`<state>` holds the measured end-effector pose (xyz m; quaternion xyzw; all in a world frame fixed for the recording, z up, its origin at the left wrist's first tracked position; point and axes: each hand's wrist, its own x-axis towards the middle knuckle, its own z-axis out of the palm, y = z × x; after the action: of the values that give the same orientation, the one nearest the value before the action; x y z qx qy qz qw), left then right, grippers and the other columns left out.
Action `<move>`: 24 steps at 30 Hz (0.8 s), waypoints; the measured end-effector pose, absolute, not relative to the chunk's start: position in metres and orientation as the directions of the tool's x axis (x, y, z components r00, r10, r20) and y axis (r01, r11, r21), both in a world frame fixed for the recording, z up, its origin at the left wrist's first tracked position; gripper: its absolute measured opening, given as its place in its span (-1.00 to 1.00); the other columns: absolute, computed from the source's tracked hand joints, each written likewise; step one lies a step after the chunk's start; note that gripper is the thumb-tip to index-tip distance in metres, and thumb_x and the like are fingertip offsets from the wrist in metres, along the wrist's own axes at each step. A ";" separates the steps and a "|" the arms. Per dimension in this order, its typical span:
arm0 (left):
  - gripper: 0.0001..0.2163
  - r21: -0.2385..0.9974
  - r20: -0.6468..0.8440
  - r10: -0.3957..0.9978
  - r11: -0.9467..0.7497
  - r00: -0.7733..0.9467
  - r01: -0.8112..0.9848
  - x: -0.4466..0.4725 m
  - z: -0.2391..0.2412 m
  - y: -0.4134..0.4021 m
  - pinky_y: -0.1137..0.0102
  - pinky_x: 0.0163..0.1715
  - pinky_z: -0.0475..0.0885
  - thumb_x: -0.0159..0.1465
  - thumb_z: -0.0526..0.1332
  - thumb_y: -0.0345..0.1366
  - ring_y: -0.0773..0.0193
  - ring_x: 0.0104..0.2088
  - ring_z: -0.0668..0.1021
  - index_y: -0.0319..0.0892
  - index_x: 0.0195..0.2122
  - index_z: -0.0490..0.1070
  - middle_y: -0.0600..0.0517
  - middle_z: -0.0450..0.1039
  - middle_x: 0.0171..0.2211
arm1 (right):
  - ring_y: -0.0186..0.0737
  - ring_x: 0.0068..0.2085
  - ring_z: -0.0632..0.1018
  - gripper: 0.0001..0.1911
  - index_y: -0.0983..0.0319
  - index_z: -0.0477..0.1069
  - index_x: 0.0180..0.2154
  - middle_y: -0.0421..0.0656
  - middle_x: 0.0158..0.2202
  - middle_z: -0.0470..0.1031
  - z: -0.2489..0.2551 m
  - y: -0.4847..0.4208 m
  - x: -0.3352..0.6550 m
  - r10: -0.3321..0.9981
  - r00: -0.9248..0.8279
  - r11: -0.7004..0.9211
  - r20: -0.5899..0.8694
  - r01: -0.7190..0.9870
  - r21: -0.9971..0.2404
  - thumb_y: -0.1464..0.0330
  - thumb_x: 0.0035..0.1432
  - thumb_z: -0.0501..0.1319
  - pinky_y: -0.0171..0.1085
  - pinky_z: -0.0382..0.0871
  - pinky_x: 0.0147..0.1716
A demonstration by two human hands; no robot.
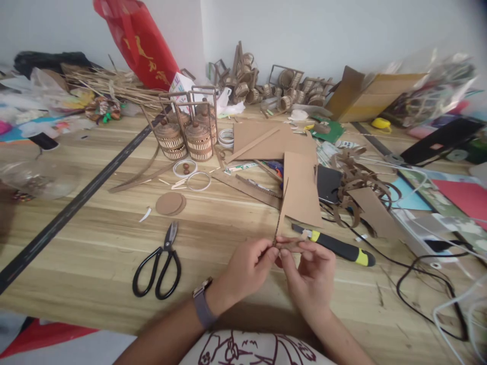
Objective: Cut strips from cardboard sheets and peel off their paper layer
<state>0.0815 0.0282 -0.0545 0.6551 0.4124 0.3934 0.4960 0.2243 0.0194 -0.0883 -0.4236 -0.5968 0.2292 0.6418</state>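
My left hand (251, 263), with a watch at the wrist, pinches the lower end of a narrow cardboard strip (282, 215). The strip stands edge-on and points away from me. My right hand (312, 274) is closed beside it, fingertips on the same piece near its bent end; the fingers partly hide that end. Just beyond the right hand lies a black and yellow utility knife (335, 245). Black-handled scissors (163, 263) rest open on the table to the left. Two round cardboard discs (169, 203) lie beyond the scissors.
Small lidded woven baskets in frames (186, 134) stand beyond the discs. Cardboard sheets (300, 187) lie ahead of my hands. Curled brown strips (350, 177) and black cables (411, 284) are on the right. Rings of tape (199, 181) lie near the baskets.
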 end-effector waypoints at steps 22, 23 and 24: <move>-0.66 0.984 0.090 0.916 -0.143 0.392 0.110 0.080 -0.058 0.030 0.44 -0.31 0.41 0.44 0.00 -0.12 0.25 -0.34 0.60 -0.21 -0.27 0.48 -0.04 0.61 -0.35 | -0.13 -0.22 0.68 -0.64 0.09 0.34 -0.07 -0.24 -0.35 0.61 -0.093 0.019 0.234 0.812 0.182 0.504 0.555 0.264 -0.823 0.46 0.11 0.35 -0.06 0.60 -0.15; -0.65 0.981 0.090 0.921 -0.147 0.380 0.125 0.080 -0.059 0.029 0.45 -0.32 0.40 0.44 0.00 -0.13 0.25 -0.36 0.59 -0.20 -0.31 0.46 -0.03 0.61 -0.36 | -0.11 -0.19 0.68 -0.60 0.10 0.35 -0.06 -0.21 -0.32 0.62 -0.096 0.019 0.236 0.820 0.180 0.485 0.543 0.286 -0.827 0.43 0.08 0.38 -0.02 0.59 -0.13; -0.66 0.979 0.090 0.926 -0.150 0.366 0.140 0.080 -0.059 0.029 0.45 -0.34 0.39 0.44 0.00 -0.13 0.26 -0.37 0.59 -0.20 -0.33 0.44 -0.03 0.60 -0.38 | -0.08 -0.18 0.68 -0.57 0.10 0.35 -0.04 -0.18 -0.29 0.64 -0.098 0.019 0.237 0.829 0.182 0.465 0.528 0.301 -0.833 0.41 0.06 0.41 0.00 0.58 -0.10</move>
<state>0.0803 0.0293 -0.0589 0.6521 0.4089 0.3870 0.5077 0.2375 0.0191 -0.0980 -0.4696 -0.6017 0.2172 0.6085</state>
